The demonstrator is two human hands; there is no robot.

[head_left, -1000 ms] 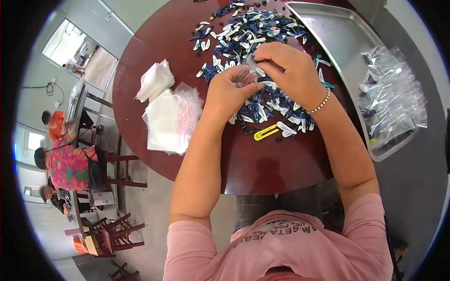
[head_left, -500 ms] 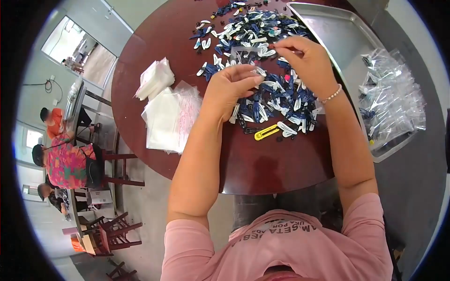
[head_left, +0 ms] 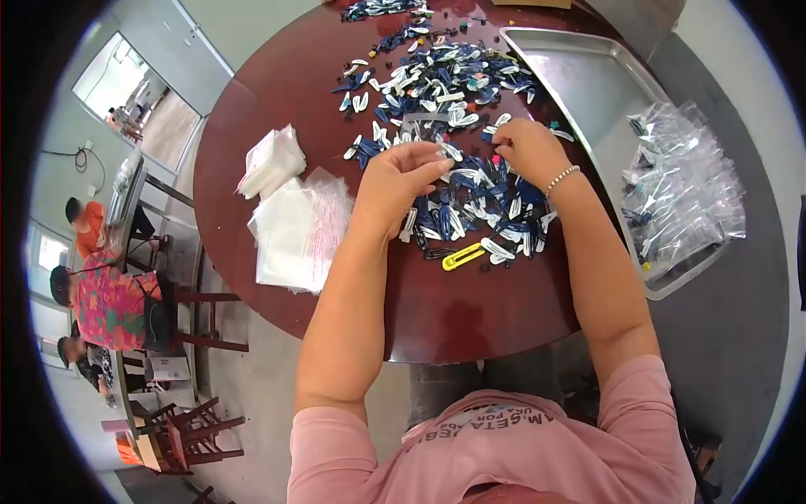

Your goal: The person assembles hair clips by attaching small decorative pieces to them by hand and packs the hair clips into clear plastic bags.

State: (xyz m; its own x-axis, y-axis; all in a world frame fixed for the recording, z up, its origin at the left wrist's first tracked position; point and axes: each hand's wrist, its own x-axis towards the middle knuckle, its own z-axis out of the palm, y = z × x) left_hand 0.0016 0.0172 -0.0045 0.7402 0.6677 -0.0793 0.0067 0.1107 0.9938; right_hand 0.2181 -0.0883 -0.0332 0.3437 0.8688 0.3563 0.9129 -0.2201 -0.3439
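My left hand [head_left: 396,186] is closed in a pinch on a small clear plastic bag [head_left: 426,126], whose see-through film stands over the heap. A white snap hair clip [head_left: 451,152] shows at its fingertips. My right hand [head_left: 534,153] reaches down into the heap of navy and white snap hair clips [head_left: 457,220], its fingers bent together; what they hold, if anything, is hidden. Just beside those fingertips lies a small pink piece [head_left: 496,159]. At the near edge of the heap is a larger yellow clip [head_left: 463,256].
Stacks of flat clear bags [head_left: 290,231] lie left on the round dark red table [head_left: 437,323]. A metal tray [head_left: 579,63] at right holds several filled bags [head_left: 693,185]. More clips spread toward the far edge. Other people [head_left: 113,307] sit at a bench on the left.
My right hand has moved from beside the bag's mouth, where it pinched a small dark reddish piece, down to the clips. My left hand keeps its pinch. The camera view has shifted slightly.
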